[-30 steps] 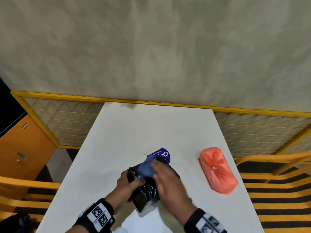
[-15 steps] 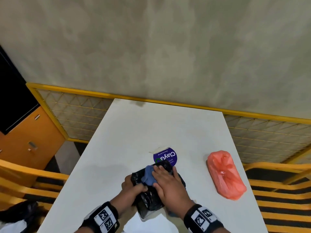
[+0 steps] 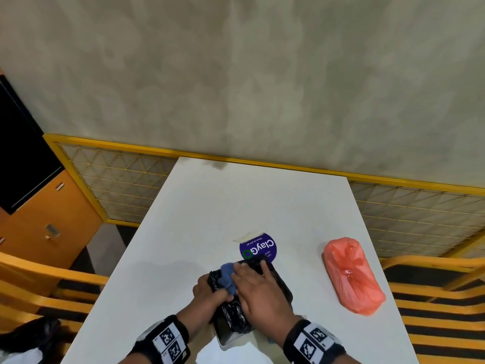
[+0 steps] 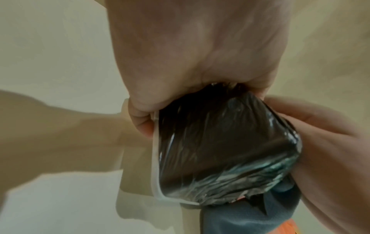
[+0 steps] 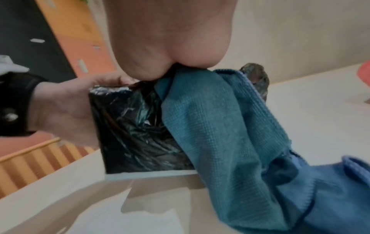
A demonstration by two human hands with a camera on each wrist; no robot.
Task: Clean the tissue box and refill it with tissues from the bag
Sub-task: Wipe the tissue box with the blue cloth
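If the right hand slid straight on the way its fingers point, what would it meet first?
Probably the purple round sticker on the table, just past the black-wrapped tissue box that the right hand presses the blue cloth on; depth is unclear.

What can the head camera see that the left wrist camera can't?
Only the head view shows the whole white table, the round purple sticker, the orange-red bag lying apart to the right, the wall and the yellow railing.

Only the left wrist view shows the box's pale edge close up, with a fingertip on it.

Both show the black box gripped by the left hand, the right hand pressing on it, and the blue cloth.
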